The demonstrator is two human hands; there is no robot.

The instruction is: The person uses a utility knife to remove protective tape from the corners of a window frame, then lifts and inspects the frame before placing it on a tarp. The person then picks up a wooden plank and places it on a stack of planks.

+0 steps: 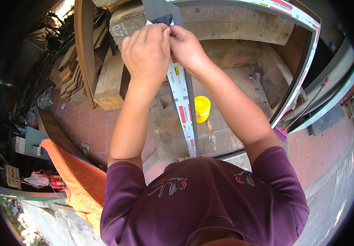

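A grey metal window or door frame bar [189, 88] runs upright in front of me. White printed protective film [180, 96] covers its face below my hands, while the bar above them is bare grey. My left hand [146, 49] is closed at the film's upper end, its knuckles up. Against it, my right hand [185, 46] pinches with thumb and forefinger at the same spot. A dark flap of the film [163, 19] shows just beyond the fingers. My hands hide the exact grip.
The filmed frame [314, 45] extends right around heavy wooden beams [242, 24]. A yellow container [202, 108] stands on wooden boards behind the bar. Stacked planks [72, 67] lie left, near a leaning board [85, 53]. Orange cloth [76, 176] hangs at lower left above red floor tiles [89, 123].
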